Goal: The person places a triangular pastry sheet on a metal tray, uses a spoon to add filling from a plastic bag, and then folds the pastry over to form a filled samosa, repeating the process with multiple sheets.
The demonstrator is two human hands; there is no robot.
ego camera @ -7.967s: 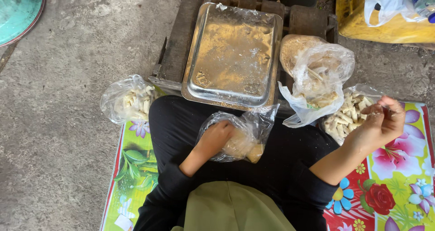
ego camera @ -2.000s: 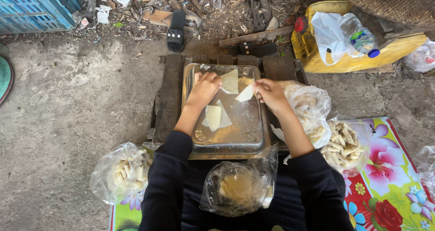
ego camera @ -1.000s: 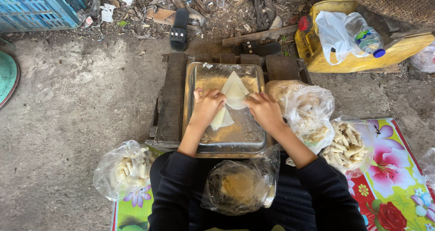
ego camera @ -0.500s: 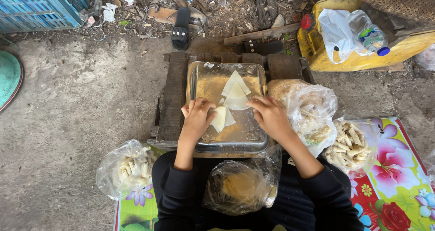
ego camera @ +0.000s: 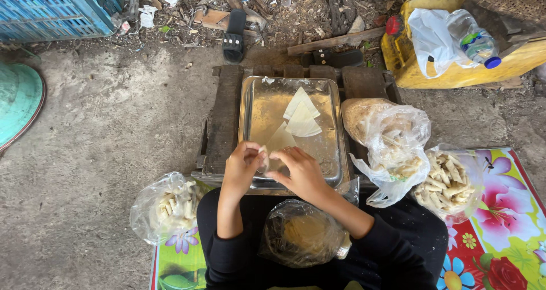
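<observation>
At the far left a teal round lid (ego camera: 20,105) lies on the bare concrete floor (ego camera: 108,136), well apart from the work; nearer in, a clear plastic bag of pale rolled pieces (ego camera: 165,210) sits by the person's left knee on the flowered plastic mat (ego camera: 182,261). The left hand (ego camera: 242,167) has its grip pinched on the near edge of a thin pale triangular wrapper sheet (ego camera: 280,139), which lies at the near end of the rectangular shiny metal tray (ego camera: 259,105), itself set on a dark wooden pallet (ego camera: 224,113). The right hand (ego camera: 301,170) meets it just beside, fingers curled onto the same sheet, so the step in hand looks like folding or rolling that wrapper; finishing it would seem to call for both grips working together over the tray's near rim. Two more pale wrapper triangles (ego camera: 302,116) lie touching further up the tray, clear of the hands. A clear bag of yellowish filling (ego camera: 304,239) rests in the lap. To the right, a crumpled clear bag of wrappers (ego camera: 389,139) crowds the tray's edge, with another bag of finished pale rolls (ego camera: 449,179) beside it, so open room lies mainly on the tray's left half and far end.
</observation>
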